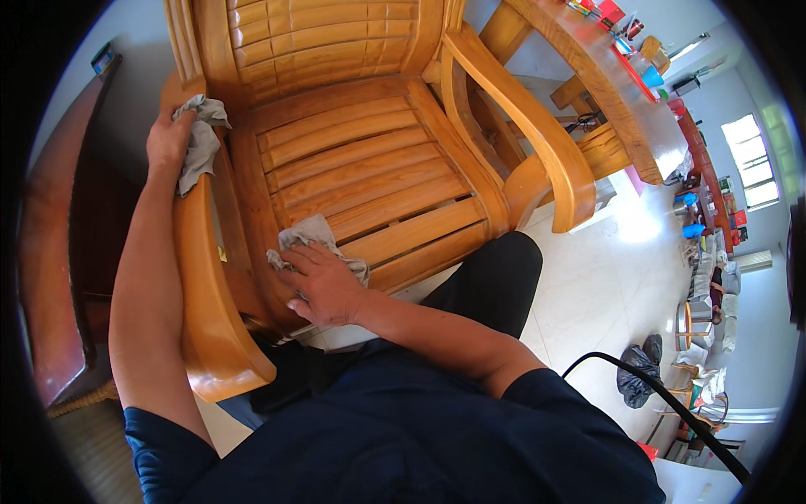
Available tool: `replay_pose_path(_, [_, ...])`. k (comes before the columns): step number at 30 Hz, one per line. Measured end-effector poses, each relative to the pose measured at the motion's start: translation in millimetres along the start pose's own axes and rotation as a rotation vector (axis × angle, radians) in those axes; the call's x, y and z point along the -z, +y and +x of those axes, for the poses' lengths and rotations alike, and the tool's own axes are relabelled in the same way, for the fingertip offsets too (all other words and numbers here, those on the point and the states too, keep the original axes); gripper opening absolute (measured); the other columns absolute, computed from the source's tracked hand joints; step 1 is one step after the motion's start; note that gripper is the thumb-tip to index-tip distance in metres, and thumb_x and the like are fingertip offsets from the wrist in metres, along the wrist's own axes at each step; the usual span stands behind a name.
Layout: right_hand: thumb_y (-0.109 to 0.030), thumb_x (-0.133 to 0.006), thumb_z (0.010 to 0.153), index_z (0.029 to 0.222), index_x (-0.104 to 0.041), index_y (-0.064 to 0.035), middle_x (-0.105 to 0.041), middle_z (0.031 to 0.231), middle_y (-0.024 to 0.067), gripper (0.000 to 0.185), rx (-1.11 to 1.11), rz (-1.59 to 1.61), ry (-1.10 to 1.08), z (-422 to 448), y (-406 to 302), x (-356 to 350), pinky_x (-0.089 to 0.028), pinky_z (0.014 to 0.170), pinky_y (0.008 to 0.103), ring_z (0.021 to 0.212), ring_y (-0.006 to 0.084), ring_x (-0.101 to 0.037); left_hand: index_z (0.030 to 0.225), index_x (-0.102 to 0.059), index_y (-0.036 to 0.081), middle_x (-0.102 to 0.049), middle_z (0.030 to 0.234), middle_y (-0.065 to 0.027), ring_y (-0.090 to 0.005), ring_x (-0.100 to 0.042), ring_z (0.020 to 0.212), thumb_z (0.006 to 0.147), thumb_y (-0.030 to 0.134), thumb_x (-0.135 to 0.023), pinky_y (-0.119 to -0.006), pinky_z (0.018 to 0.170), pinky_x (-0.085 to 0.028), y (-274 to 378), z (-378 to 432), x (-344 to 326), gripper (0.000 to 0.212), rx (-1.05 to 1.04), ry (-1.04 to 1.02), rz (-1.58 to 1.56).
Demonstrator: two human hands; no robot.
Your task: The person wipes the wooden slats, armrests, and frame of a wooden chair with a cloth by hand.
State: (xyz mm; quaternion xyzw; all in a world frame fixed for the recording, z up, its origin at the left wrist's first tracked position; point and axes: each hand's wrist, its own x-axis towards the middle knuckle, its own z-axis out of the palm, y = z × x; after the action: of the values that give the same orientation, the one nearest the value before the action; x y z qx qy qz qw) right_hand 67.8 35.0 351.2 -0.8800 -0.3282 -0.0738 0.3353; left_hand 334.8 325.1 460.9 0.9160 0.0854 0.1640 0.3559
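Note:
Before me stands a varnished wooden armchair (378, 170) with a slatted seat and a carved backrest (324, 38). My left hand (169, 140) grips a crumpled grey cloth (203, 142) at the rear of the left armrest (208, 302). A second grey cloth (308, 230) lies at the front left of the seat. On top of it my right hand (327, 283) rests flat, pressing it against the wood with the fingers spread. The right armrest (522, 107) has no hand on it.
A dark wooden cabinet (53, 252) stands close on the left. At the upper right, a thick wooden table (604, 88) holds a red tray (636, 72) and several small items. Black plastic bags (639, 372) sit on the tiled floor (579, 283). A person (716, 293) is far off.

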Motion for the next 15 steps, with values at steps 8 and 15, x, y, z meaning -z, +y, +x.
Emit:
replay_pose_path(8, [-0.015,-0.065,0.091,0.129,-0.068,-0.0070,-0.058,0.144,0.0192,0.039,-0.010,-0.238,-0.056,-41,96,72,-0.040,0.117,0.0504,0.137,0.0354,-0.052,0.126,-0.072,0.010,-0.073,0.119,-0.0199,-0.0366,-0.068,0.115,0.089,0.043,-0.065,-0.040,0.100,-0.049,-3,-5,2,0.050,-0.019,0.020,-0.059])
replay_pose_path(15, [-0.026,-0.063,0.098,0.141,-0.059,-0.0051,-0.053,0.150,0.0190,0.048,-0.534,-0.503,-0.057,-104,184,193,-0.037,0.118,0.0464,0.140,0.0380,-0.047,0.128,-0.071,0.010,-0.073,0.122,-0.0178,-0.0343,-0.068,0.116,0.089,0.043,-0.066,-0.039,0.101,-0.049,0,-1,0,0.051,-0.004,0.002,-0.092])
